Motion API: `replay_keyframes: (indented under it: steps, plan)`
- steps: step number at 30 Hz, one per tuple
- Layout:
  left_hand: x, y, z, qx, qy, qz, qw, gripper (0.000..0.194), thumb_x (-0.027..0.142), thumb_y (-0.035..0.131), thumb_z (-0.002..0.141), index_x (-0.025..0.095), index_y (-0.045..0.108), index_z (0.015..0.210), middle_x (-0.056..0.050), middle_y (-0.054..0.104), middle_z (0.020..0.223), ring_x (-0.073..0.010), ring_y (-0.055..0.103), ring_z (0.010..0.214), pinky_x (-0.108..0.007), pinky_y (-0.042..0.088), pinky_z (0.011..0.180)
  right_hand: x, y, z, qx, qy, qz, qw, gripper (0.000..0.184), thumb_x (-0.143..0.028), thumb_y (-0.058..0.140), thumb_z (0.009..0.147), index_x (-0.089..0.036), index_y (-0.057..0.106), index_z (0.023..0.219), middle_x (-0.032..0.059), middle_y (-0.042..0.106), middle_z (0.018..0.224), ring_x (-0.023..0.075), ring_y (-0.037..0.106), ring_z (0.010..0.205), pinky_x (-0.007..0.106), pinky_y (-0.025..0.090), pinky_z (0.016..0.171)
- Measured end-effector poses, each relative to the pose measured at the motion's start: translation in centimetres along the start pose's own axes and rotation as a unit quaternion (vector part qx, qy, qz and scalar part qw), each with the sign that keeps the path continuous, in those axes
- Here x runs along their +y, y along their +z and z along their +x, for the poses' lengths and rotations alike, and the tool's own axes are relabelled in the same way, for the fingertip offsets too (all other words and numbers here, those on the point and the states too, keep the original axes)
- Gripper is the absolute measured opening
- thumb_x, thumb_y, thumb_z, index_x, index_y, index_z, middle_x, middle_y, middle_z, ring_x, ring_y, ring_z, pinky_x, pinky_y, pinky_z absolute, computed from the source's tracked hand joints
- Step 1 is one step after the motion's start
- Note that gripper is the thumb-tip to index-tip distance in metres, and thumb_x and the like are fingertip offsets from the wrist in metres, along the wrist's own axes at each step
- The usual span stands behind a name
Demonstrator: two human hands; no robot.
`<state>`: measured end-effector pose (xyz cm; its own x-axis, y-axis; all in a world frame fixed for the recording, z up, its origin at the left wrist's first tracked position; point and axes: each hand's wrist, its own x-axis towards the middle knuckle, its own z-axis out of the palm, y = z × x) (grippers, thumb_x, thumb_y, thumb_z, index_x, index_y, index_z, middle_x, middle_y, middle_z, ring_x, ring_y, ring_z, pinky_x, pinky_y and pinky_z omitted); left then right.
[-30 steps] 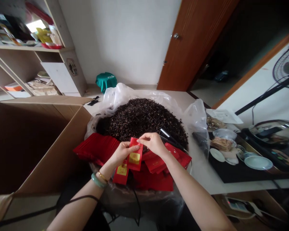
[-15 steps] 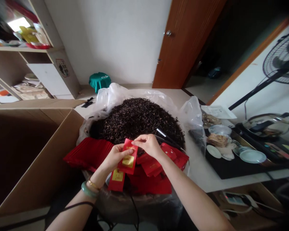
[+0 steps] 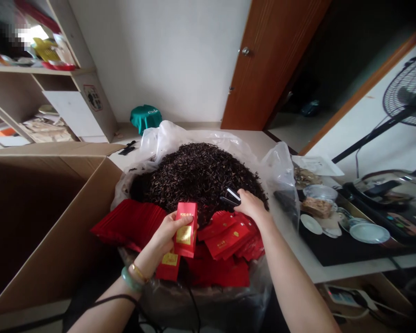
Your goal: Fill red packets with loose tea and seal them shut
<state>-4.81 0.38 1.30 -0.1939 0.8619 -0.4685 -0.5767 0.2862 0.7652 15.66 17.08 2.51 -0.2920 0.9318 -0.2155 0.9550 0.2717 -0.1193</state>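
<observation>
My left hand (image 3: 168,231) pinches a small red packet (image 3: 187,230) with a gold label, thumb on its front. The packet stands nearly upright over the near rim of a plastic-lined container. My right hand (image 3: 252,206) is closed round a black hand-held bag sealer (image 3: 230,199) with a white strip; its far end points left over the dark loose tea leaves (image 3: 208,169). Below that hand lies a spread pile of red packets (image 3: 229,238). A row of red packets (image 3: 130,224) is stacked to the left, and another gold-labelled packet (image 3: 168,268) lies beneath my left hand.
An open cardboard box (image 3: 72,222) stands at the left. Clear plastic lining (image 3: 280,169) rises around the tea. To the right, a table holds a black tray (image 3: 327,256), dishes and a glass-lidded pot (image 3: 388,187). A black cord (image 3: 125,298) crosses my left forearm.
My right hand has left the packet's top edge, moved right and taken hold of the black bag sealer. The packet stays in my left hand, its front turned more squarely to me.
</observation>
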Motion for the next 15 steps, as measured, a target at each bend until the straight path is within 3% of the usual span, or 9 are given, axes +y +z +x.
replay_keyframes:
  steps: [5, 8, 11, 15]
  plan:
    - [0.0, -0.1, -0.4, 0.000, 0.048, 0.014, 0.999, 0.047, 0.027, 0.092, 0.036, 0.012, 0.066, 0.073, -0.003, 0.071, 0.063, -0.0135, 0.064, 0.052, -0.023, 0.052, 0.054, 0.6, -1.1, -0.1, 0.087, -0.016, 0.003, 0.996, 0.042, -0.028, 0.061, 0.078, -0.015, 0.055, 0.118, 0.0170, 0.061, 0.114, 0.0304, 0.066, 0.095, 0.036, 0.050, 0.075]
    - [0.2, 0.0, -0.7, -0.006, 0.072, 0.034, 0.997, 0.044, 0.026, 0.092, 0.037, 0.012, 0.069, 0.072, -0.001, 0.071, 0.063, -0.0108, 0.062, 0.053, -0.021, 0.051, 0.056, 1.1, -2.6, -0.8, 0.129, -0.115, 0.101, 0.980, 0.047, -0.030, 0.060, 0.081, -0.018, 0.054, 0.126, 0.0134, 0.065, 0.114, 0.0282, 0.065, 0.101, 0.036, 0.051, 0.083]
    - [0.4, 0.0, -1.0, -0.013, 0.079, 0.045, 0.996, 0.042, 0.026, 0.092, 0.038, 0.013, 0.071, 0.071, 0.000, 0.071, 0.063, -0.0103, 0.061, 0.053, -0.020, 0.050, 0.055, 0.4, -3.6, -2.1, 0.095, -0.215, 0.210, 0.949, 0.052, -0.034, 0.064, 0.080, -0.021, 0.055, 0.129, 0.0095, 0.064, 0.124, 0.0270, 0.061, 0.112, 0.040, 0.048, 0.096]
    - [0.4, 0.1, -1.2, -0.016, 0.087, 0.049, 0.995, 0.041, 0.029, 0.092, 0.039, 0.013, 0.073, 0.071, -0.002, 0.072, 0.064, -0.0128, 0.063, 0.055, -0.023, 0.051, 0.056, -1.8, -4.3, -4.4, 0.024, -0.293, 0.252, 0.922, 0.058, -0.038, 0.070, 0.075, -0.021, 0.057, 0.129, 0.0083, 0.062, 0.128, 0.0271, 0.059, 0.117, 0.040, 0.046, 0.100]
